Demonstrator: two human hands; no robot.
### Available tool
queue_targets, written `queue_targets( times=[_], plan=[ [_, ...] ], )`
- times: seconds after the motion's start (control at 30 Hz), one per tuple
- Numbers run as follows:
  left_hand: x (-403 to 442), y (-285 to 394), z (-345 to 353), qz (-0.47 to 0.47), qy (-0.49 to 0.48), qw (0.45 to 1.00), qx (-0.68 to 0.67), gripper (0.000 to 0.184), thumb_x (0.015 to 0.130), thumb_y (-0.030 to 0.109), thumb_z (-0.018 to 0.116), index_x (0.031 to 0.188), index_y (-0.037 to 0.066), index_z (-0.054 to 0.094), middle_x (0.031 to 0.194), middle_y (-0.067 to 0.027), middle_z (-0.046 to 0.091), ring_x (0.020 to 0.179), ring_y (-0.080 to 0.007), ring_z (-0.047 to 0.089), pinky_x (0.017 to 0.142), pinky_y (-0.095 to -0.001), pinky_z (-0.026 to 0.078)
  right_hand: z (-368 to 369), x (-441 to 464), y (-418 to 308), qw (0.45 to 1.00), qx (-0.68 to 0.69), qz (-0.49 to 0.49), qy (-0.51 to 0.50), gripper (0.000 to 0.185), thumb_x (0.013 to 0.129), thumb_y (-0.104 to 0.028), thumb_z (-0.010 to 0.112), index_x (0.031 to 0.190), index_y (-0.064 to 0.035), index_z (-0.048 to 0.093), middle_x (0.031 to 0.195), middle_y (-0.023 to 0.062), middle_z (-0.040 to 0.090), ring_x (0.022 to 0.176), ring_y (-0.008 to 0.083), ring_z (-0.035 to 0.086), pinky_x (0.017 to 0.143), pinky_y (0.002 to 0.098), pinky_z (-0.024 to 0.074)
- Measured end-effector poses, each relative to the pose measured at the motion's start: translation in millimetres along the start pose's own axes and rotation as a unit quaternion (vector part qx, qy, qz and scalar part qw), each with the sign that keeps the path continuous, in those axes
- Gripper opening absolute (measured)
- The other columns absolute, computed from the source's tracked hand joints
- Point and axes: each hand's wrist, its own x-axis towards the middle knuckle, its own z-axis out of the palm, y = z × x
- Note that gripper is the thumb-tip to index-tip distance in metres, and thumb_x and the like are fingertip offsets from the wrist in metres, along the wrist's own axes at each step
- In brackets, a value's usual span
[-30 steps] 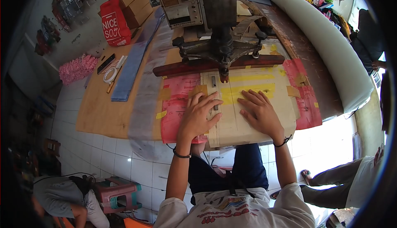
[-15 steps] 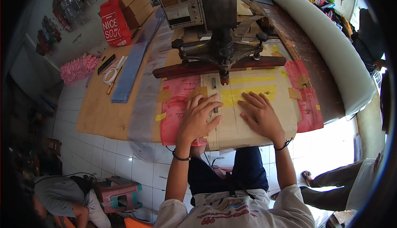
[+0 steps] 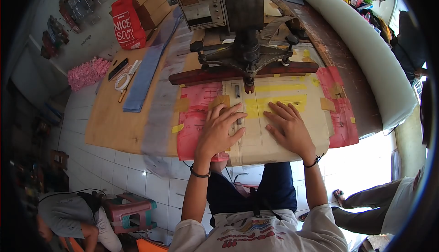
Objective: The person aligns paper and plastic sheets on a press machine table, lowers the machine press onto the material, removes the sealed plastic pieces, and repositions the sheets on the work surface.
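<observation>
My left hand (image 3: pixel 219 131) lies with spread fingers across the seam of the beige board (image 3: pixel 283 149) and the red sheet (image 3: pixel 190 133) at its left. Small dark metal blocks (image 3: pixel 237 92) sit on the board near those fingertips. Flat on the board, fingers stretched out, my right hand (image 3: pixel 290 128) touches the lower edge of the yellow tape (image 3: pixel 255 110). Neither hand grips anything. Beyond my fingertips is the long dark-red bar (image 3: pixel 206 77) of a press machine (image 3: pixel 247 46), spanning the board from side to side.
A thick white roll (image 3: pixel 366 51) runs along the right side. On the left are blue strips (image 3: pixel 141 87), scissors (image 3: pixel 122 83), a red bag (image 3: pixel 129 28) and a pink bundle (image 3: pixel 88 73). One person crouches by a stool (image 3: pixel 130 211) at lower left; another person's legs (image 3: pixel 366 206) show at right.
Both hands rest in the same place on the board. The whole view has shifted very slightly; otherwise nothing has visibly moved.
</observation>
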Motion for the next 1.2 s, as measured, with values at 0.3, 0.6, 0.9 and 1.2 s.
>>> queue_targets(
  times=[0.3,0.6,0.9,1.2],
  plan=[
    [0,-1,0,0.005,-0.001,1.000,-0.005,0.041,0.090,0.033,0.074,0.128,0.017,0.071,0.152,-0.0024,0.059,0.135,-0.0357,0.048,0.117,-0.0492,0.036,-1,0,-1,1.000,0.006,0.004,-0.002,0.041,0.098,-0.028,0.068,0.135,-0.0109,0.070,0.150,0.0161,0.058,0.146,0.0358,0.047,0.125,0.0527,0.0301],
    [0,0,0,0.004,0.008,1.000,-0.009,0.041,0.089,0.032,0.076,0.127,0.017,0.072,0.151,-0.0021,0.060,0.135,-0.0352,0.049,0.117,-0.0491,0.037,-1,1,0,1.000,0.001,0.002,-0.005,0.041,0.098,-0.027,0.067,0.135,-0.0106,0.070,0.150,0.0158,0.058,0.145,0.0357,0.047,0.124,0.0527,0.0302],
    [-2,-3,2,0.014,0.014,1.000,-0.023,0.041,0.089,0.027,0.075,0.128,0.017,0.072,0.152,-0.0026,0.060,0.135,-0.0365,0.048,0.118,-0.0501,0.037,5,-4,-2,1.000,-0.013,0.001,0.011,0.038,0.098,-0.025,0.067,0.132,-0.0092,0.071,0.149,0.0159,0.059,0.143,0.0355,0.049,0.124,0.0520,0.0321],
    [-7,-8,3,0.033,0.015,0.999,-0.010,0.044,0.092,0.027,0.075,0.134,0.017,0.070,0.153,-0.0041,0.059,0.138,-0.0370,0.048,0.119,-0.0490,0.039,-1,-29,-7,0.994,0.043,-0.003,0.100,0.024,0.095,-0.014,0.069,0.118,-0.0088,0.075,0.133,0.0118,0.070,0.128,0.0330,0.062,0.114,0.0504,0.0424]
  ],
)
